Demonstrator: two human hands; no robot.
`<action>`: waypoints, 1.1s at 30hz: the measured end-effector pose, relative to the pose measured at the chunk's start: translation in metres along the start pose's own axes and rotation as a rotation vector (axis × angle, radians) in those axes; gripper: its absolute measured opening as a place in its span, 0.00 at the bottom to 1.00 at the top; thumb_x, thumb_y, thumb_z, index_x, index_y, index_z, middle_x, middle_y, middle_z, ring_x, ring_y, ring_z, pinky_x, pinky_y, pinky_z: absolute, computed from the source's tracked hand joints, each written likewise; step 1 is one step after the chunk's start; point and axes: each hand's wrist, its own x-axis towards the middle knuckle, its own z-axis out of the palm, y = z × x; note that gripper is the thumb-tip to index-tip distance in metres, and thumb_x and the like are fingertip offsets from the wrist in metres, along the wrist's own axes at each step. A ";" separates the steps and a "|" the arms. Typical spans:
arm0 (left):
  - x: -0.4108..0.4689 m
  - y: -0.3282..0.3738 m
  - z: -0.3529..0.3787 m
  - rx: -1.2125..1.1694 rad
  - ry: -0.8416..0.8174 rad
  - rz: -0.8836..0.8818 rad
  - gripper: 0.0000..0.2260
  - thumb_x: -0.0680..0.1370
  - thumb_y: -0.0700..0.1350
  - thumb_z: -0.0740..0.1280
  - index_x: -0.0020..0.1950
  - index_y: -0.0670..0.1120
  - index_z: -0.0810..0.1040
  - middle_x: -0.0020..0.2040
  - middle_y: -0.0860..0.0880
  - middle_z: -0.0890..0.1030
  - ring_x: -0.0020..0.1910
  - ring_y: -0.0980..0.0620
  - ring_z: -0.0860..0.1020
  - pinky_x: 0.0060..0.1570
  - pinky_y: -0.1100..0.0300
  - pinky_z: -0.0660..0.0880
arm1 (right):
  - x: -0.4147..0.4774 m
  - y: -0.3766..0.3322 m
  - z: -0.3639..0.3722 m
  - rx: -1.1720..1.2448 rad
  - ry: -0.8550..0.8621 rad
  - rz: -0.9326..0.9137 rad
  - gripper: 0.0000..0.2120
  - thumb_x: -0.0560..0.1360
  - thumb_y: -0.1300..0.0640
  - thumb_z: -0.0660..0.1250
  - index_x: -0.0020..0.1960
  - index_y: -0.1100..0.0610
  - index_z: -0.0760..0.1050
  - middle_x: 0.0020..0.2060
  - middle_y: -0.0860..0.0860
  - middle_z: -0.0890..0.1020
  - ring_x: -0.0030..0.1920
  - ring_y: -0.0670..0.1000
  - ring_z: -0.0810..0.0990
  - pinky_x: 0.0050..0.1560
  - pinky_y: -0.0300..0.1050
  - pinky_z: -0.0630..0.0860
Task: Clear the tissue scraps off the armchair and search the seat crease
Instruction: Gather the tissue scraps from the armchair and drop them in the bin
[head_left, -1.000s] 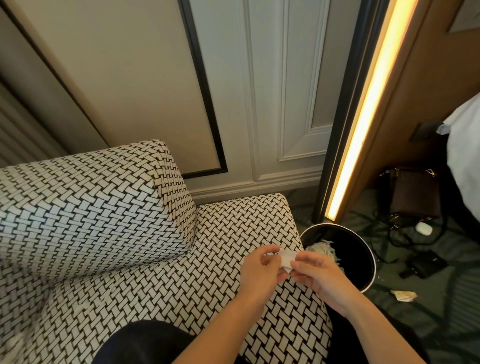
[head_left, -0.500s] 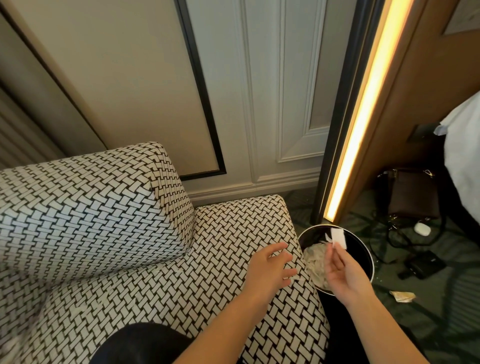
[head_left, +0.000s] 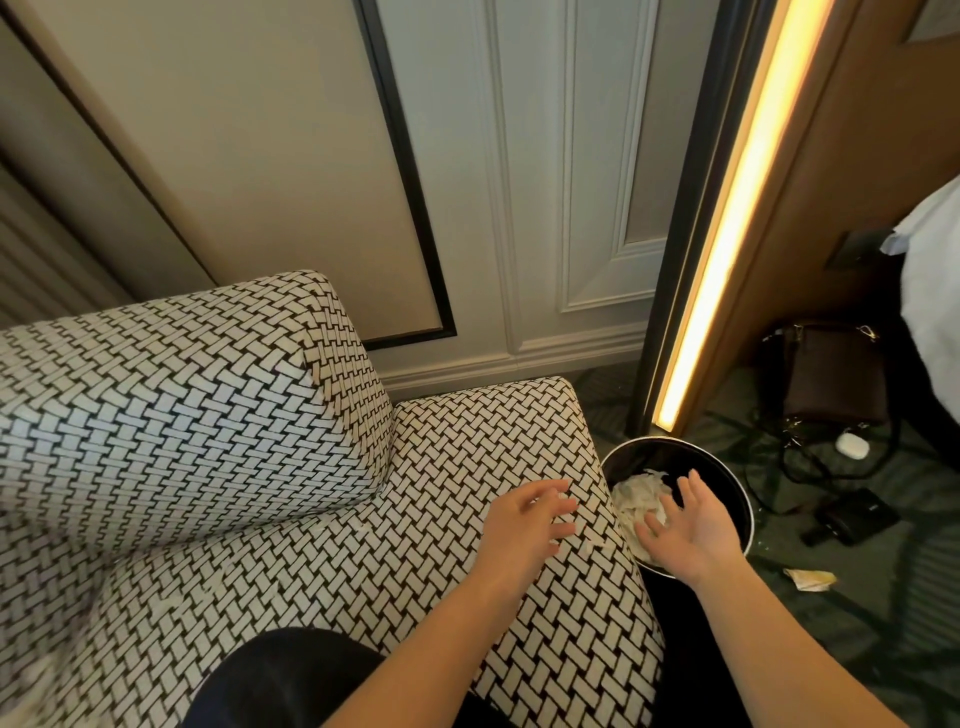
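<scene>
The armchair (head_left: 218, 415) has black-and-white woven fabric, with its back at the left and its seat (head_left: 483, 452) running right. My left hand (head_left: 524, 525) hovers over the seat's right part, fingers spread and empty. My right hand (head_left: 691, 525) hangs open, palm up, above the round black bin (head_left: 737, 493) beside the chair. White tissue scraps (head_left: 636, 501) lie inside the bin. A small pale scrap (head_left: 597, 543) sits at the seat's right edge, and faint bits (head_left: 213, 584) lie on the seat further left. The seat crease (head_left: 260, 530) runs under the back cushion.
A crumpled scrap (head_left: 810, 578) lies on the green carpet right of the bin. A brown bag (head_left: 831, 374), cables, a white case (head_left: 852, 445) and a black adapter (head_left: 852, 517) crowd the floor behind. A lit vertical strip (head_left: 727, 218) and panelled wall stand behind the chair.
My hands held a tissue piece together over the seat. The right hand carried it over the bin and let it go. It is now empty; the left hand stayed over the seat.
</scene>
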 end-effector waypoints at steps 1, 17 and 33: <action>-0.001 -0.001 -0.002 -0.007 0.011 -0.004 0.11 0.82 0.46 0.57 0.61 0.52 0.76 0.54 0.53 0.81 0.51 0.57 0.79 0.56 0.60 0.76 | -0.001 0.000 -0.001 -0.004 -0.024 -0.012 0.25 0.81 0.44 0.48 0.77 0.49 0.53 0.76 0.51 0.57 0.76 0.55 0.52 0.74 0.54 0.51; -0.043 0.005 -0.106 -0.145 0.141 0.167 0.10 0.82 0.45 0.57 0.56 0.49 0.78 0.52 0.51 0.83 0.52 0.51 0.81 0.57 0.54 0.76 | -0.096 0.026 0.044 -0.406 -0.341 -0.264 0.18 0.71 0.50 0.66 0.60 0.54 0.76 0.56 0.51 0.81 0.58 0.52 0.78 0.53 0.45 0.73; -0.163 -0.093 -0.306 -0.309 0.488 0.353 0.12 0.82 0.45 0.55 0.57 0.48 0.78 0.52 0.50 0.83 0.54 0.48 0.80 0.58 0.51 0.73 | -0.225 0.189 0.181 -0.582 -0.906 -0.041 0.10 0.74 0.57 0.63 0.53 0.57 0.78 0.43 0.50 0.83 0.44 0.48 0.80 0.52 0.45 0.73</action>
